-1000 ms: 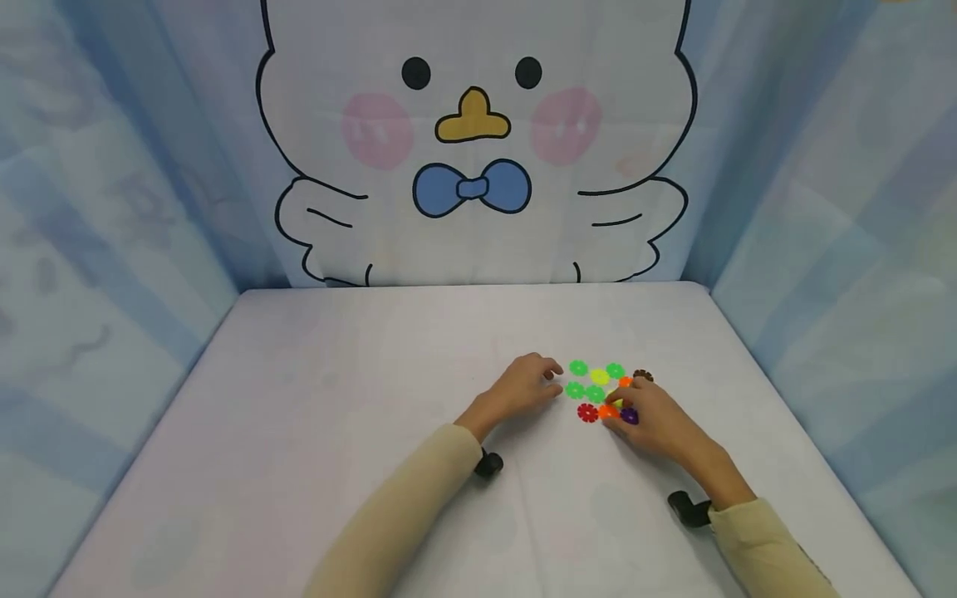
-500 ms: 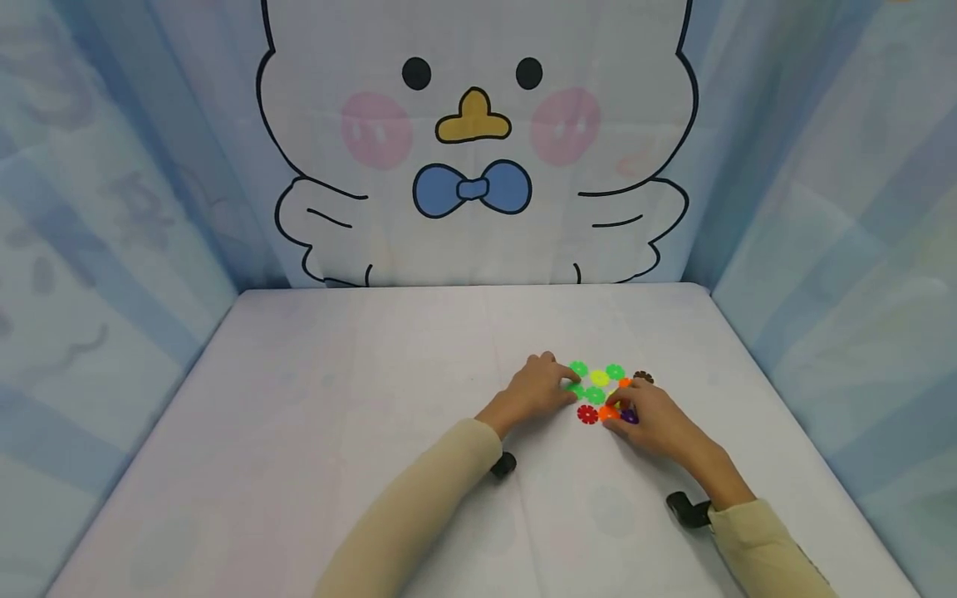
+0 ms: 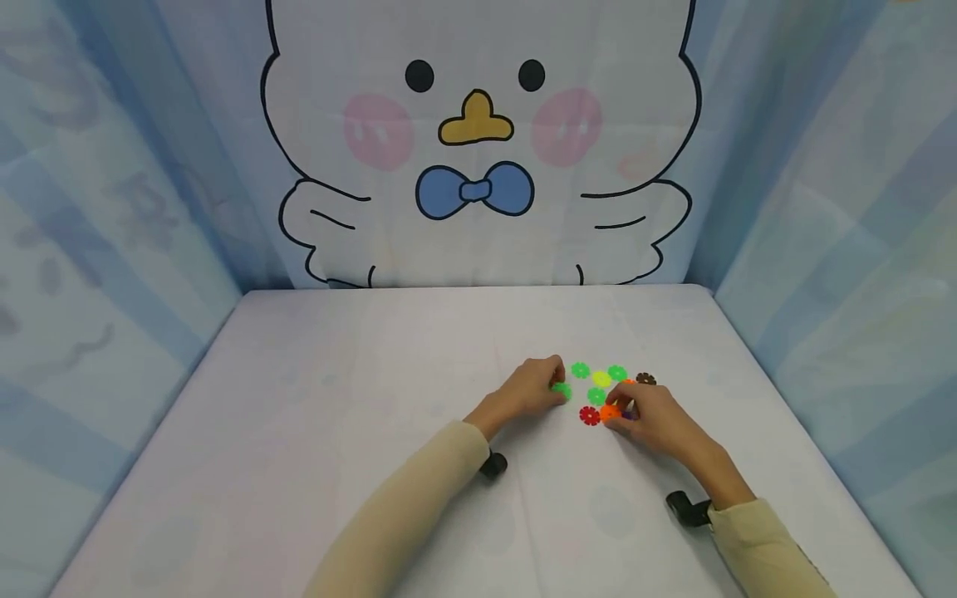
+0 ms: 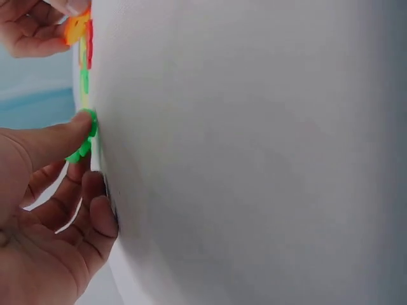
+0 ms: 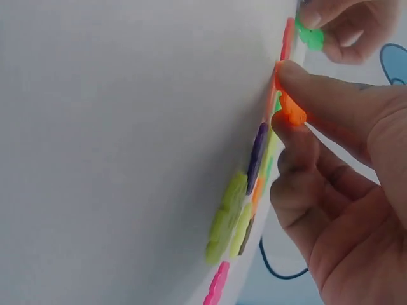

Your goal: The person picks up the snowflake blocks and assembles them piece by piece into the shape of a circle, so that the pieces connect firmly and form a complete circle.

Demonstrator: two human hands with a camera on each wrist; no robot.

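My left hand (image 3: 526, 389) pinches a green notched plastic disc (image 4: 80, 151) between thumb and fingers, at the left side of a loose cluster of such discs. An orange notched disc (image 5: 294, 111) is pinched between the thumb and a finger of my right hand (image 3: 654, 415), tilted up from the table. Just left of it lies a red disc (image 3: 590, 415). Behind are green discs (image 3: 581, 370) and a yellow disc (image 3: 601, 379). In the right wrist view a purple disc (image 5: 257, 157) lies close to the right hand, which partly hides several discs in the head view.
A brown disc (image 3: 646, 379) lies at the cluster's far right. The right wrist view also has a large yellow-green disc (image 5: 226, 219) and a pink disc (image 5: 217, 284). Under everything is a white-covered table (image 3: 359, 374), with printed cloth (image 3: 478, 241) hanging behind and at both sides.
My left hand reached right to the cluster, took hold of a green disc and drew it back left. The right hand stayed nearly in place, and its orange disc barely moved.
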